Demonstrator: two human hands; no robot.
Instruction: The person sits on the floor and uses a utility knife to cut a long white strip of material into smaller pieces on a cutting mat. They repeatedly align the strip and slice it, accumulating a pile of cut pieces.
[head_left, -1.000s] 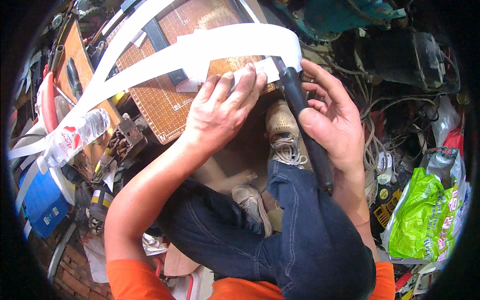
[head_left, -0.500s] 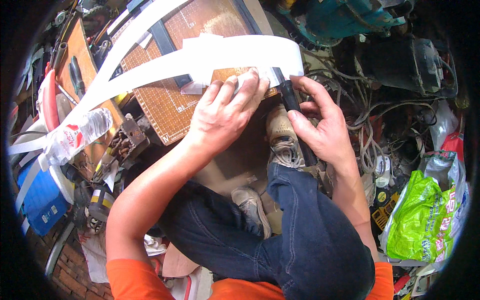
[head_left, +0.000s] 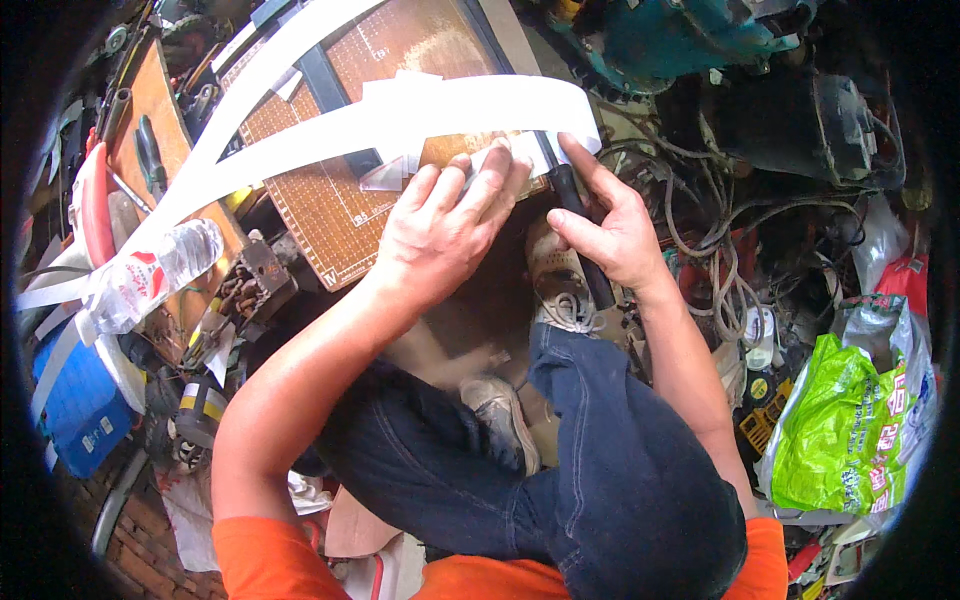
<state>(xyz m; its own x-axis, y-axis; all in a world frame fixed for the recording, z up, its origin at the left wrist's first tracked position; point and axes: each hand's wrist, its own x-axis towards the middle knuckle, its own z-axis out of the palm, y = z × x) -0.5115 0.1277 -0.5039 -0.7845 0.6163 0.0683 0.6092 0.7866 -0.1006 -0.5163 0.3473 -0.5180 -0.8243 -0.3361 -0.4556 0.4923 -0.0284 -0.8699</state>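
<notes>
- A cluttered work area surrounds the gridded board [head_left: 325,235], with brick flooring [head_left: 150,545] well below and left of it.
- The white strip [head_left: 480,105] arches across the gridded board and curls over at the board's right edge; its other stretch runs off to the left.
- The left hand [head_left: 440,225] lies at the gridded board's near edge, fingers extended and pressed onto white material there.
- The right hand [head_left: 620,235] is just past the gridded board's near right corner, thumb over the black handle [head_left: 564,187], index fingertip at the strip's curl; the other fingers are largely hidden, so I cannot tell whether they grip.
- The black handle slants down from that corner of the gridded board.
- Left of the gridded board are a clear bottle [head_left: 150,275] and pliers [head_left: 150,155]; farther below, a blue box [head_left: 85,400].
- Right of the gridded board are a teal machine [head_left: 680,45], looped cables [head_left: 735,270] and, farther down, a green bag [head_left: 835,430].
</notes>
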